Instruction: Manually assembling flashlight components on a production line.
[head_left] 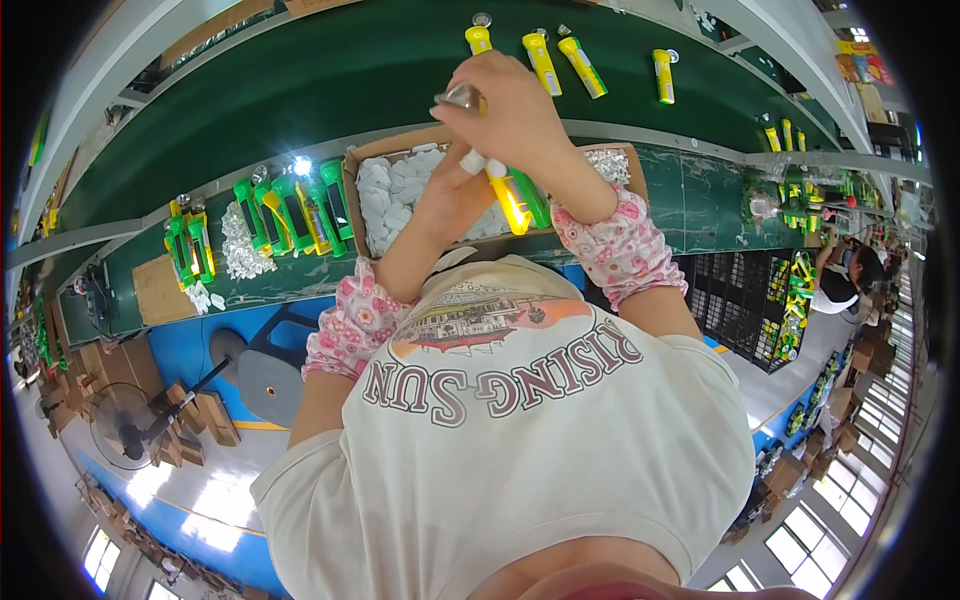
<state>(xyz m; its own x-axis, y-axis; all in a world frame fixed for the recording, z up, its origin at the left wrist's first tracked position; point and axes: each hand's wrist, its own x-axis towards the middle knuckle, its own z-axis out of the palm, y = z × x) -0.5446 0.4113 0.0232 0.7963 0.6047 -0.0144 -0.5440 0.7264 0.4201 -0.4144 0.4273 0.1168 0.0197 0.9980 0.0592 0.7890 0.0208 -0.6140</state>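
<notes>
Over the cardboard box, both of my hands are close together around a yellow and green flashlight [515, 200], whose lower end points back toward me. My left hand [448, 203] is closed at the flashlight's side, with something small and white at its fingers. Just above it, my right hand [515, 105] pinches a shiny silver reflector cup [462, 97]. The right hand hides the flashlight's upper part, so I cannot tell whether the cup touches it. The open box [350, 190] holds many white plastic pieces [392, 190] and small silvery parts [608, 165].
Several flashlights [542, 65] lie on the green belt [330, 75] beyond a metal rail. More flashlights [290, 215], one lit, stand at left beside a pile of clear small parts [245, 245]. Black crates [735, 295] stand at right; another person [838, 285] sits beyond. A stool [270, 370] is at left.
</notes>
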